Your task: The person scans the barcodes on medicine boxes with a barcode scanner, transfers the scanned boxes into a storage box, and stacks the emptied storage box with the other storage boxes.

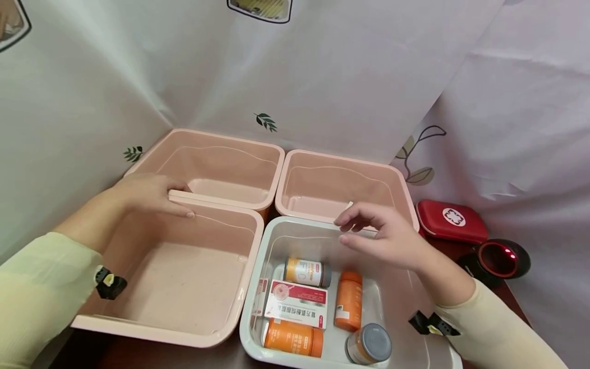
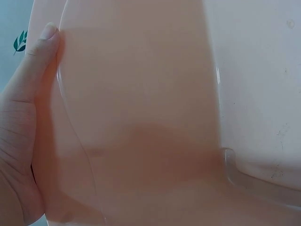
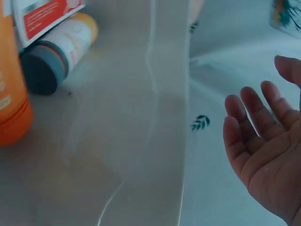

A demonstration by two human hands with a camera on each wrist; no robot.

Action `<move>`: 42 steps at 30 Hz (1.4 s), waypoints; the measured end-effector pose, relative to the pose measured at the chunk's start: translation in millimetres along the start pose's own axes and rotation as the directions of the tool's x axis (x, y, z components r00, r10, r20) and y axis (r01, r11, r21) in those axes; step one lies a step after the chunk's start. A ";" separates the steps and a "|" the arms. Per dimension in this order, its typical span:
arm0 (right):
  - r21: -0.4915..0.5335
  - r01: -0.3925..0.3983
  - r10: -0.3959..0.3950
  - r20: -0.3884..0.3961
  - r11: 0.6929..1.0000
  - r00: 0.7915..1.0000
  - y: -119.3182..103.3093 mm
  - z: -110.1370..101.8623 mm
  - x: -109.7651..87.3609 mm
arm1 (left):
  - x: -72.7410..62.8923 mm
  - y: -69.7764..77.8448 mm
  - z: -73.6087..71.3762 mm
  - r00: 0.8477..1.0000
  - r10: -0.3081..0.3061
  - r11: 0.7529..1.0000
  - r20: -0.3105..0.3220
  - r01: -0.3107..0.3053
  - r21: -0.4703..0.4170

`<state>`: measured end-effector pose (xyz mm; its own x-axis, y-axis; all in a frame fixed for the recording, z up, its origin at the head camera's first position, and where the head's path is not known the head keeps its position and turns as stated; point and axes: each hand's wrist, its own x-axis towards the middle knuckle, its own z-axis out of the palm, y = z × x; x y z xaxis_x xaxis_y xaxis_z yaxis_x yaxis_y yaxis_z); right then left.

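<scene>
My left hand (image 1: 154, 192) grips the back rim of the front left pink bin (image 1: 184, 328). In the left wrist view its thumb lies along the inside of that bin's wall (image 2: 136, 94). My right hand (image 1: 384, 233) hovers over the back rim of the grey-white bin (image 1: 252, 307), fingers loosely bent and holding nothing, as the right wrist view also shows. In the grey-white bin lie a white-and-red medicine box (image 1: 297, 302), orange bottles (image 1: 349, 302) (image 1: 292, 337), a white-labelled bottle (image 1: 306, 271) with a grey cap, and a grey-lidded jar (image 1: 369, 344).
Two more pink bins stand behind, a back left bin (image 1: 221, 141) and a back right bin (image 1: 343, 163). A small white edge (image 1: 350, 204) shows behind my right fingers. To the right are a red zip case (image 1: 451, 221) and a black round device (image 1: 500, 259). Printed sheeting hangs behind.
</scene>
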<state>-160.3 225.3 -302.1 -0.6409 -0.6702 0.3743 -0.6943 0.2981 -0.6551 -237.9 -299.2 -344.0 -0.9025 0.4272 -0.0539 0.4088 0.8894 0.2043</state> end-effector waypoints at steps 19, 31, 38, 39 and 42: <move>-0.364 -0.163 0.339 0.496 0.917 0.800 15.1 35.5 -0.5 | 2.7 0.2 -1.0 1.000 0.009 1.000 -0.005 -0.009 -0.014; -0.547 -0.386 0.660 0.497 0.742 0.563 13.4 43.7 -4.0 | 3.5 0.8 -1.5 1.000 0.015 1.000 -0.001 -0.015 -0.015; -0.585 -0.390 0.695 0.499 0.711 0.519 17.0 46.9 -4.9 | 3.9 1.1 -1.3 1.000 0.012 1.000 0.001 -0.012 -0.017; -0.592 -0.386 0.698 0.499 0.708 0.514 17.4 47.3 -4.8 | 3.7 1.1 -1.4 1.000 0.012 1.000 0.001 -0.012 -0.018; -0.603 -0.383 0.706 0.501 0.700 0.501 18.3 48.0 -4.3 | 2.9 1.0 -1.4 1.000 0.009 1.000 0.000 -0.009 -0.021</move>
<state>-154.5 201.0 -347.3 -0.6470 -0.4661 -0.6034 -0.4381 0.8750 -0.2062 -240.2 -297.3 -342.5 -0.8986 0.4357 -0.0520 0.4144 0.8817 0.2254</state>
